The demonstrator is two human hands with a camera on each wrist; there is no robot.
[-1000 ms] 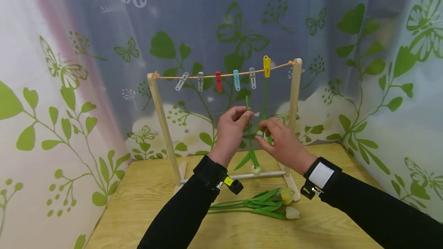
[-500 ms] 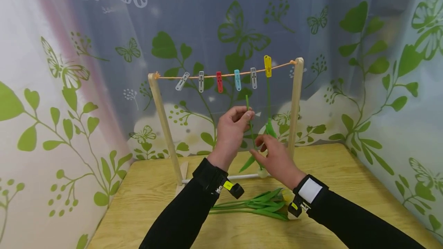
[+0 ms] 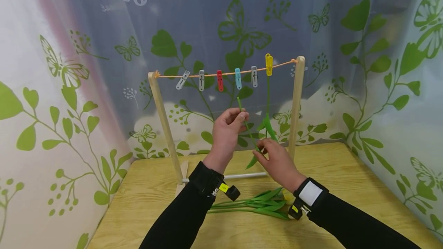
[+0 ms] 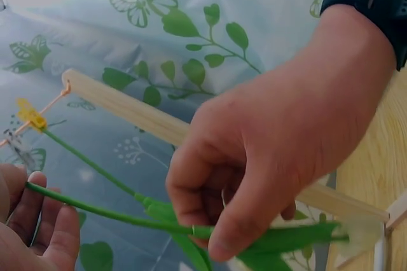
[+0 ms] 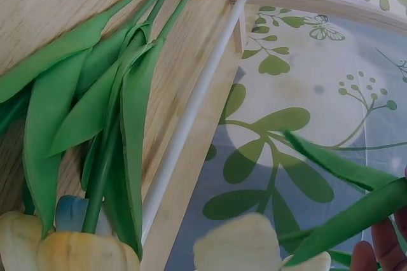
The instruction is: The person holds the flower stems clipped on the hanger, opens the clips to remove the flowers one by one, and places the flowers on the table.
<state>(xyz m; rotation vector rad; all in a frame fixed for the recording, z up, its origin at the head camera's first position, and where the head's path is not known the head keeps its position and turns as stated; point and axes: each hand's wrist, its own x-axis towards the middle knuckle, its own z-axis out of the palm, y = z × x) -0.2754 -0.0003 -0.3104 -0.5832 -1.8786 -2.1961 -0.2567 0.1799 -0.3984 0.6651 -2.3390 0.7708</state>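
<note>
A tulip [image 3: 248, 130] hangs bloom-down between my hands, its stem slanting down to the right. My left hand [image 3: 225, 135] pinches the stem close to its upper end. Lower down, beside the leaves, my right hand [image 3: 278, 162] pinches the same stem between thumb and fingers. Its pale bloom [image 5: 234, 244] shows in the right wrist view but is hidden behind the right hand in the head view. Just behind, another tulip [image 3: 268, 97] hangs by its stem from a yellow clothespin [image 3: 269, 65] on an orange string [image 3: 228, 73].
Grey, red and blue clothespins [image 3: 238, 78] hang along the string to the left. Two wooden posts [image 3: 165, 126] and a white bar [image 3: 238, 176] make up the frame. Several tulips [image 3: 264, 202] lie on the wooden table [image 3: 138, 203] in front of it. A patterned curtain surrounds the table.
My right hand has moved down and left from beside the hanging tulip onto the held stem. My left hand has shifted slightly left, and the held tulip now tilts more.
</note>
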